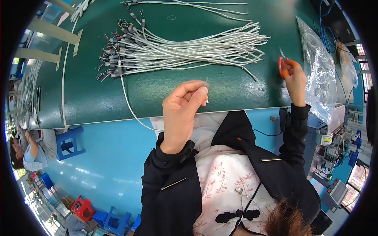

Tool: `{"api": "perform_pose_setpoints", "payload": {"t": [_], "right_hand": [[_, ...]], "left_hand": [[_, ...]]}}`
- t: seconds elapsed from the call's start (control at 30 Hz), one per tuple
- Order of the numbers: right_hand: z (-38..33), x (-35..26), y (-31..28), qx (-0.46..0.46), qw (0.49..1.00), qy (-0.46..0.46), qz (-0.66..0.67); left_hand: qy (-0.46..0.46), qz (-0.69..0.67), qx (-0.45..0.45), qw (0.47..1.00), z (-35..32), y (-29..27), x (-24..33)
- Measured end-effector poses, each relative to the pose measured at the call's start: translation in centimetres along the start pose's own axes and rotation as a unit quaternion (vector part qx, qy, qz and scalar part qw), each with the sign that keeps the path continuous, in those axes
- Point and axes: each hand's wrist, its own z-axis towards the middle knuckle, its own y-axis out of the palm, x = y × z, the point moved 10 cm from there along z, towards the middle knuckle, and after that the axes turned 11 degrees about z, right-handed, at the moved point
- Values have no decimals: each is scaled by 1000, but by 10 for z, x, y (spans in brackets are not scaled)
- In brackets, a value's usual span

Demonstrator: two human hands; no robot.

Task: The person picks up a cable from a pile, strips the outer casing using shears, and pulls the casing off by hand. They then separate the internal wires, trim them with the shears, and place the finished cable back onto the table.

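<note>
My left hand (182,108) is raised over the near edge of the dark green table (86,98). Its thumb and fingers pinch the tip of a thin grey cable (130,106), which loops down off the table edge and back up to the hand. My right hand (294,80) grips small orange-handled scissors (284,65) at the right of the table, blades pointing away. A bundle of several grey cables (181,51) with dark connectors and red-and-black leads on their left ends lies across the table beyond both hands.
Clear plastic bags of coiled cable (319,70) lie at the table's right end. A few loose cables (197,6) lie at the far edge. Blue stools (71,143) stand on the blue floor; another person (29,151) sits at left. Machinery (334,157) stands at right.
</note>
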Motion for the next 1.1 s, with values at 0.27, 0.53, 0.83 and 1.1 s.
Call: {"api": "perform_pose_setpoints", "payload": {"t": [0.27, 0.53, 0.83, 1.1], "right_hand": [[-43, -28, 21, -25, 820, 242, 518], [-53, -132, 67, -266, 825, 204, 454], [-42, -175, 76, -331, 870, 47, 363], [-46, -177, 82, -349, 839, 84, 409]], "left_hand": [[-85, -83, -55, 991, 5, 8, -12], [-128, -175, -79, 973, 7, 12, -19], [-101, -134, -79, 983, 7, 13, -15], [-124, -159, -113, 973, 7, 18, -15]]}}
